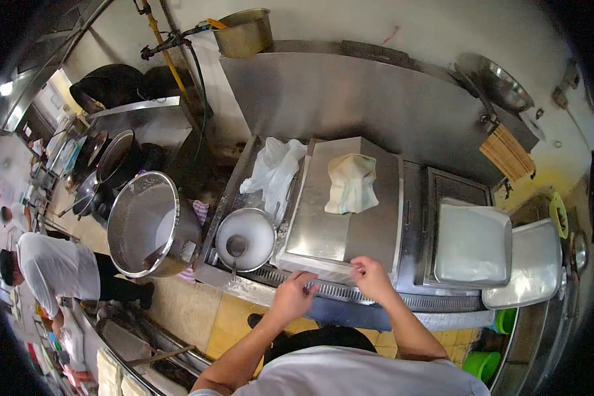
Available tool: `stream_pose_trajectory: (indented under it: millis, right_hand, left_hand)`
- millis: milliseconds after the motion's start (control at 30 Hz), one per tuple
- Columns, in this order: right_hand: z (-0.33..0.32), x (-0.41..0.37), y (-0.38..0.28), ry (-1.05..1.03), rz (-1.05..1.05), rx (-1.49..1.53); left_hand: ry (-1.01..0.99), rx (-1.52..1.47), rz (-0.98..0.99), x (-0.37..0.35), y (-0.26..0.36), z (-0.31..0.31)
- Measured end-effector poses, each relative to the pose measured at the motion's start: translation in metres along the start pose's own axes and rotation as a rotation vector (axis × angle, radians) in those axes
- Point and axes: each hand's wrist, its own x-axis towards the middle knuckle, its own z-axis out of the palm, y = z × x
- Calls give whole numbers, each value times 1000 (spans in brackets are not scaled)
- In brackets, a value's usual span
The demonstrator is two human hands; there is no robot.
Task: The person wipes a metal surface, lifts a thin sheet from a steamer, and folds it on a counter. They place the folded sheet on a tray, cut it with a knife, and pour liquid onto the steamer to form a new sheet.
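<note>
Both of my hands hover over the front edge of a steel steaming cabinet. My left hand [294, 297] is near the slotted front strip [340, 290], its fingers loosely curled and apart, with nothing visible in them. To its right, my right hand [372, 278] has its fingers bent with a small gap between them, close to the lower edge of a flat metal cover [317, 228]. A crumpled pale cloth [352, 183] with faint stripes lies on this cover. Left of the cover stands a round pan of whitish liquid [261, 234] with a ladle [236, 247] in it.
A white plastic bag [275, 168] lies behind the pan. Further left stands a large metal pot [190, 228]. Shallow rectangular trays [473, 241] overlap at the right, with green containers [482, 364] below. At far left, a person [56, 267] bends over another counter.
</note>
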Motion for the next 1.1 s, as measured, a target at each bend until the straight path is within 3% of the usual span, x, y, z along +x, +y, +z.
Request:
stream_pose_trajectory:
  millis: [67,100,200,267,367,500,567,767,967,1100]
  right_hand:
    - [16,6,-22,131,-57,93]
    - [-67,55,6,228,-76,-96]
    - [-77,121,-36,331,-83,-206]
    - [-91,165,-53,342,-33,-292]
    - [-94,200,-85,167,141,-398]
    - [-71,229,-63,249,140,-386]
    - [-61,230,-55,376,147,-337]
    - [-53,221,-56,496,172,-262]
    - [-51,172,-89,668,32,-216]
    - [-48,114,-125,756,-231,-67]
  left_hand:
    - [7,14,-31,-26,-4,-16]
    - [53,-71,13,27,26,52]
    - [94,-37,-39,6,19,42]
    - [111,-63,-99,1,22,41]
    - [99,24,-151,-4,15,45]
    - [141,10,-196,-10,20,39]
    - [167,3,-245,-18,23,34]
    - [286,11,-277,-58,0,30]
    - [400,-24,-386,-103,-4,14]
    - [465,-44,-366,-129,-17,3]
